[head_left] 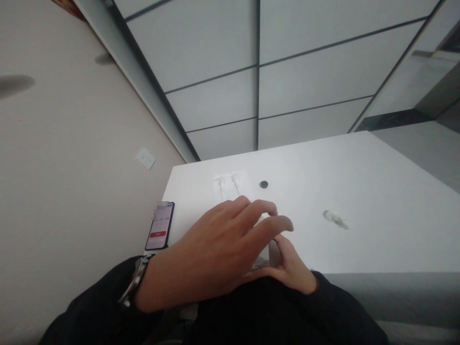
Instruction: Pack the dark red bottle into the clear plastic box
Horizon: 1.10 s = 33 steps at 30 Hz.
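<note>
My right hand [293,268] is closed around a small pale box-like object [275,252], its thumb along the grey right side and its fingers below. Over the same object reaches my left hand [237,230], palm down, with bent fingers spread apart and the thumb hidden. Most of the object is covered by this hand, so its exact kind does not show. Just beyond the left knuckles lie two small white pieces with thin stems [235,178] on a pale sheet. A dark round disc [264,184] rests behind the fingers.
Everything lies on a white table [377,191]. On its left edge is a phone [160,226] with a lit screen. A crumpled translucent scrap [336,219] lies to the right. A wall with a socket [146,158] borders the left, and a panelled wardrobe [215,48] stands behind.
</note>
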Each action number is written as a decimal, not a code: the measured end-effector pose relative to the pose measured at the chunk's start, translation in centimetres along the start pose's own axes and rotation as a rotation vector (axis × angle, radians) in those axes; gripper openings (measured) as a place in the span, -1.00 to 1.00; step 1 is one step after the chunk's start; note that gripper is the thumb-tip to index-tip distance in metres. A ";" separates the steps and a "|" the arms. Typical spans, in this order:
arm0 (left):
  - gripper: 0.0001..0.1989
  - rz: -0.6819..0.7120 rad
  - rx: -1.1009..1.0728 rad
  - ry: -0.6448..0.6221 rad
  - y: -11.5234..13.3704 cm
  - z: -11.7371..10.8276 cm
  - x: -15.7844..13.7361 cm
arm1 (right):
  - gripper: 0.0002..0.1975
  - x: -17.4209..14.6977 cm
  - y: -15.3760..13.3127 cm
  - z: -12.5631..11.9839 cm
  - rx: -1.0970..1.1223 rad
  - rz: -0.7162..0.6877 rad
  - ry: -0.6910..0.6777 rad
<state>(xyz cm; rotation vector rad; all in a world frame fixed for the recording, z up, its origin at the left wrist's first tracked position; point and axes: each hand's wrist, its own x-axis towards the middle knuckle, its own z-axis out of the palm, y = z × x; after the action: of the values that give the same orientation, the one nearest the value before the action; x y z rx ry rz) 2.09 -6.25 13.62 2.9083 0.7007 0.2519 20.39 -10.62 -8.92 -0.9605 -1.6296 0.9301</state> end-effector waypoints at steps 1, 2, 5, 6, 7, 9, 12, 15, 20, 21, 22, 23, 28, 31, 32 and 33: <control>-0.50 0.003 0.001 -0.007 0.0 0.0 0.1 | -0.30 0.0 -0.1 0.0 0.006 0.005 -0.002; -0.50 0.005 0.004 -0.013 0.0 -0.1 0.1 | -0.30 0.1 -0.2 0.0 0.012 0.003 -0.001; -0.50 0.015 0.008 -0.024 0.1 -0.2 0.5 | -0.31 0.2 -0.4 0.0 0.027 -0.011 -0.001; -0.50 0.017 0.006 -0.031 0.1 -0.2 0.6 | -0.31 0.2 -0.5 0.0 0.032 -0.014 -0.004; -0.51 0.021 0.004 -0.038 0.1 -0.3 0.7 | -0.31 0.2 -0.5 0.0 0.036 -0.012 -0.004; -0.49 0.026 0.005 -0.058 0.2 -0.3 0.9 | -0.29 0.1 -0.5 0.0 0.040 0.001 0.000; -0.48 0.024 0.013 -0.071 0.2 -0.4 1.1 | -0.31 0.1 -0.6 0.0 0.036 0.022 -0.008; -0.45 0.024 0.017 -0.079 0.3 -0.4 1.2 | -0.37 0.3 -0.8 -0.1 0.033 0.030 -0.026; -0.43 0.040 0.018 -0.094 0.2 -0.3 1.3 | -0.37 0.6 -1.0 -0.1 0.044 0.034 -0.040; -0.42 0.041 0.020 -0.095 0.2 -0.3 1.3 | -0.36 0.6 -0.9 -0.1 0.045 0.040 -0.041; -0.42 0.041 0.022 -0.097 0.2 -0.3 1.3 | -0.34 0.5 -0.8 -0.1 0.045 0.047 -0.039; -0.42 0.039 0.023 -0.099 0.2 -0.3 1.3 | -0.34 0.3 -0.7 -0.1 0.045 0.056 -0.039; -0.46 0.019 0.039 -0.080 0.5 -0.3 1.5 | -0.43 -0.2 -0.1 0.1 0.050 0.075 -0.042; -0.51 0.013 0.049 -0.073 0.6 -0.3 1.6 | -0.43 -0.2 0.0 0.0 0.043 0.035 -0.050; -0.50 0.015 0.049 -0.073 0.6 -0.3 1.6 | -0.44 -0.1 -0.1 -0.1 0.041 0.022 -0.050; -0.48 0.016 0.047 -0.070 0.6 -0.3 1.6 | -0.44 0.0 -0.2 -0.1 0.040 0.014 -0.049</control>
<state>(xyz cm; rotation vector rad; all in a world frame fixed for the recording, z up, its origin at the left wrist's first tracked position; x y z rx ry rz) 3.70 -5.99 14.26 2.9524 0.6811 0.1358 20.48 -10.67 -8.71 -0.9297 -1.6415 0.9994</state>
